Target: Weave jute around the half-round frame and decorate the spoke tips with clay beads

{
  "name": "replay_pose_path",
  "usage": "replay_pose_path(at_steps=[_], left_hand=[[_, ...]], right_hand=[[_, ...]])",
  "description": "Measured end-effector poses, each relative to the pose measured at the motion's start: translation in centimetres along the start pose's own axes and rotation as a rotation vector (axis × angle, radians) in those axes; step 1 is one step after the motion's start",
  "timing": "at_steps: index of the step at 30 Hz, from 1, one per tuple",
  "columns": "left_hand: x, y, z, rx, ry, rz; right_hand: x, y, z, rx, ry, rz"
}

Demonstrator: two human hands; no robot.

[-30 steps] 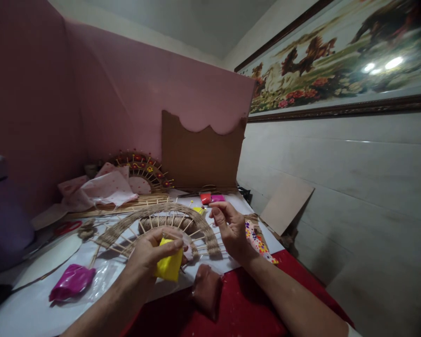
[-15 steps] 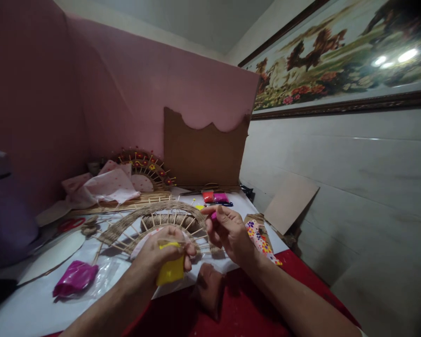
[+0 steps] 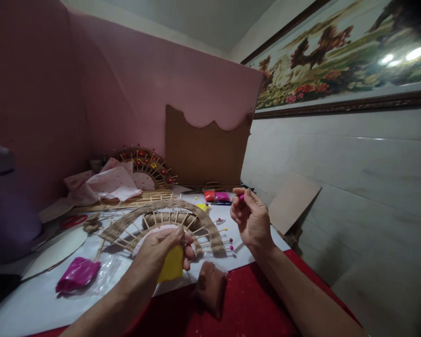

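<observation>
My left hand (image 3: 156, 255) is closed around a packet of yellow modelling clay (image 3: 171, 266) in front of the woven piece. Between the thumb and fingers of my right hand (image 3: 253, 220) is a small lump of magenta clay (image 3: 242, 198), held up to the right of the woven piece. That piece is a half-round twine weave (image 3: 126, 220) on thin sticks, lying on the white tabletop. Small coloured balls, among them a magenta ball (image 3: 231, 248), tip several sticks at its right end. A roll of twine (image 3: 168, 220) shows inside the arch.
A brown clay packet (image 3: 210, 288) lies on the red cloth (image 3: 252, 304). At left are a magenta packet (image 3: 79, 275) and red scissors (image 3: 73, 221). Behind stand a decorated half-round weave (image 3: 154, 164), spotted cloth (image 3: 112, 182) and a cardboard panel (image 3: 206, 152).
My right hand has moved right and slightly up with the magenta lump, away from the woven piece, uncovering the ball-tipped sticks. My left hand keeps its hold on the yellow packet.
</observation>
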State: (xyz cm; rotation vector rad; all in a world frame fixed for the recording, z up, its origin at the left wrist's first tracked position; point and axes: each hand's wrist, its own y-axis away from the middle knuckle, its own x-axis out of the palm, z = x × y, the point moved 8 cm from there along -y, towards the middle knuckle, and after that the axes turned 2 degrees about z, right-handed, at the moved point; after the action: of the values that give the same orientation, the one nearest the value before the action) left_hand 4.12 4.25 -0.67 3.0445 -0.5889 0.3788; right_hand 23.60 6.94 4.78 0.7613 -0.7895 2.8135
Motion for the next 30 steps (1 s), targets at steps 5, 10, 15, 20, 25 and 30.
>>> replay_pose_path(at_steps=[5,10,15,20,25,30], left_hand=[[0.1,0.4,-0.5,0.004,0.021,-0.029],[0.1,0.3,0.2,-0.060,0.091,-0.038],[0.7,0.2,0.4,-0.014,0.101,0.026],[1.1,0.5,0.0,0.056,0.014,0.068],[0.9,0.4,0.0,0.056,0.033,0.032],[-0.9,0.2,-0.7,0.137,-0.049,-0.095]], right_hand=[[1.6,0.8,-1.5,0.143,-0.062,0.134],[4.1,3.0,-4.1,0.476,-0.096,0.378],[5.4,4.8,-4.7,0.492,0.059,0.520],[6.5,6.4,-5.1,0.372,0.339,0.691],[6.3,5.9,-4.9,0.248,0.447,0.660],[6.0,4.9,-3.8,0.075,0.607,0.595]])
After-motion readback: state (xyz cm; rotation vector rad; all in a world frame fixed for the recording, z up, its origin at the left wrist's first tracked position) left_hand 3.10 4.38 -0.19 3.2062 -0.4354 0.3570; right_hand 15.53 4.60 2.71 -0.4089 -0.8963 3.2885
